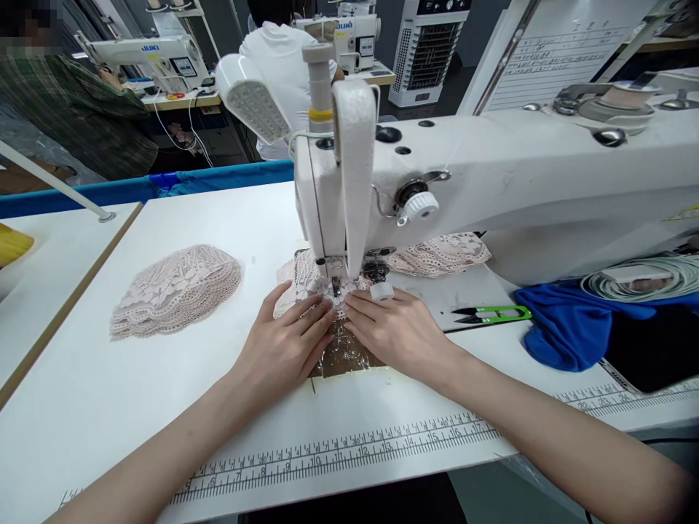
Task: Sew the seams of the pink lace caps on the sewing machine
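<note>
A pale pink lace piece (pixel 306 280) lies under the presser foot (pixel 336 285) of the white sewing machine (pixel 470 160). My left hand (pixel 287 335) rests flat on the lace, fingers spread, just left of the foot. On the right side, my right hand (pixel 396 327) presses down with its fingers stretched out, their tips near the foot. Both hands partly hide the lace. Beneath them shows a brown plate (pixel 344 353) covered with clear film. A stack of lace pieces (pixel 178 291) lies to the left, and more lace (pixel 440 255) lies behind the needle area.
Green thread snips (pixel 499 314) lie right of my right hand. Beyond them are a blue cloth (pixel 568 327), a coiled tape (pixel 644 278) and a dark phone (pixel 655 349). A printed ruler (pixel 338 458) runs along the table's front edge. Two people sit at other machines behind.
</note>
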A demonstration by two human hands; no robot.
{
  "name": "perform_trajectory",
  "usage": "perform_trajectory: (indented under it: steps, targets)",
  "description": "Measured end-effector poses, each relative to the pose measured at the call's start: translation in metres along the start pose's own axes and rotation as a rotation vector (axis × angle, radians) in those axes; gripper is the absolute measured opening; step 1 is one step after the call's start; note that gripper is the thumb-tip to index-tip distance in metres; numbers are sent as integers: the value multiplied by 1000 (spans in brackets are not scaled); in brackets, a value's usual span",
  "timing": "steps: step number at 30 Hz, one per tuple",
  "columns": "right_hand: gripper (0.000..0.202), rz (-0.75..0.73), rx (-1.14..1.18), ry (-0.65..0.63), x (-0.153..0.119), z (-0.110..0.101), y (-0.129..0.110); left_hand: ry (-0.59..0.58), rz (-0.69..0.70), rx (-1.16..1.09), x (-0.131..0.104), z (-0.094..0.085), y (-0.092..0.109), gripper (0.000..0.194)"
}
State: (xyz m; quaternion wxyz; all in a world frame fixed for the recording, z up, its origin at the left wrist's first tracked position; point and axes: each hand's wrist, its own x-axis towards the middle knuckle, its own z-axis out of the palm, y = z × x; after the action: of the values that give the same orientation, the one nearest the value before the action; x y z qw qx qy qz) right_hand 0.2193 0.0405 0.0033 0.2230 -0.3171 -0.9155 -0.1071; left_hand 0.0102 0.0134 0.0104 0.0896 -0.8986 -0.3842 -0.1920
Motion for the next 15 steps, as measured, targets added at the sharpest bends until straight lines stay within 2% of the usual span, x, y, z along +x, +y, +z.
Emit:
perform_trajectory:
  steps: [15]
  targets:
    - [22, 3, -45, -24, 3, 5, 3, -4, -37, -24, 3, 6, -9, 31]
